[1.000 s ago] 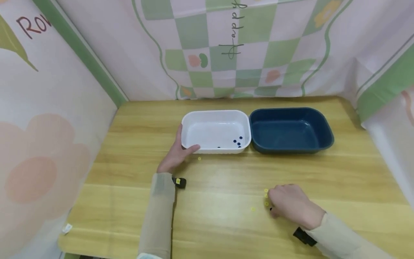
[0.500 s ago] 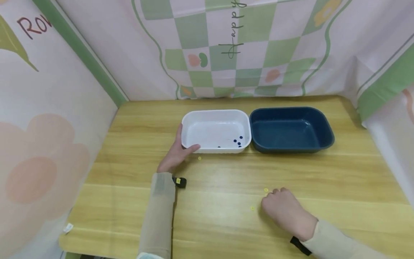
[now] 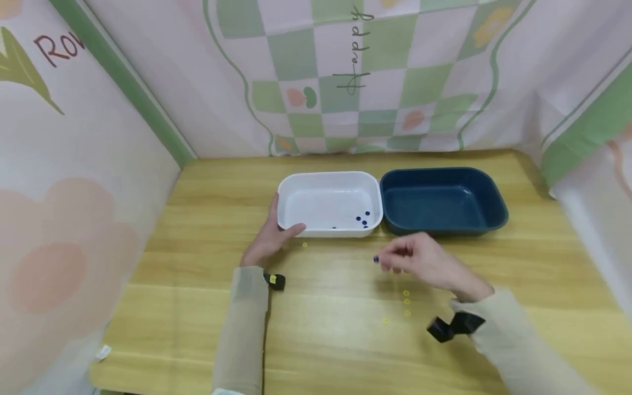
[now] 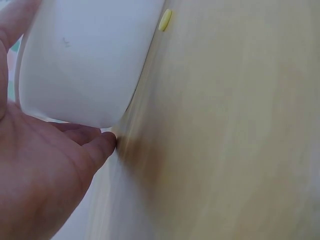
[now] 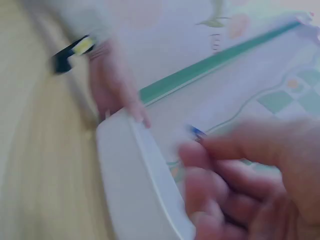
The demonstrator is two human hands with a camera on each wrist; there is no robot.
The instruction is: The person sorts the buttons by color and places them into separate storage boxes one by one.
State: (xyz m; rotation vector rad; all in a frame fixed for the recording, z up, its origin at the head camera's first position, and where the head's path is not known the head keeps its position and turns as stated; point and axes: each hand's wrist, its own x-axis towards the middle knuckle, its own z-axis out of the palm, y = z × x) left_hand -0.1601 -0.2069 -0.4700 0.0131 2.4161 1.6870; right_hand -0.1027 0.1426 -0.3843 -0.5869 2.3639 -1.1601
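Note:
My left hand (image 3: 269,237) holds the left end of a white plastic basin (image 3: 328,232), thumb over its front rim and fingers along the outer side. In the left wrist view, fingertips (image 4: 106,142) touch the basin's lower corner. My right hand (image 3: 419,260) is raised over the table in front of the basins. Between its thumb and forefinger it pinches a small dark blue round piece (image 3: 376,259), blurred in the right wrist view. Several similar dark blue pieces (image 3: 364,223) lie inside the white basin at its right front. Below my right hand, several small yellow ring-like pieces (image 3: 407,301) lie on the table.
A dark blue basin (image 3: 444,227) stands against the white basin's right side. One yellow piece (image 3: 304,244) lies just before the white basin, another (image 3: 386,321) nearer the front. Patterned cloth (image 3: 340,109) hangs behind and beside the wooden table (image 3: 326,340).
My right hand has lifted off the table among the yellow pieces and moved up and forward toward the basins, bringing the dark blue piece along. The left hand stays on the white basin.

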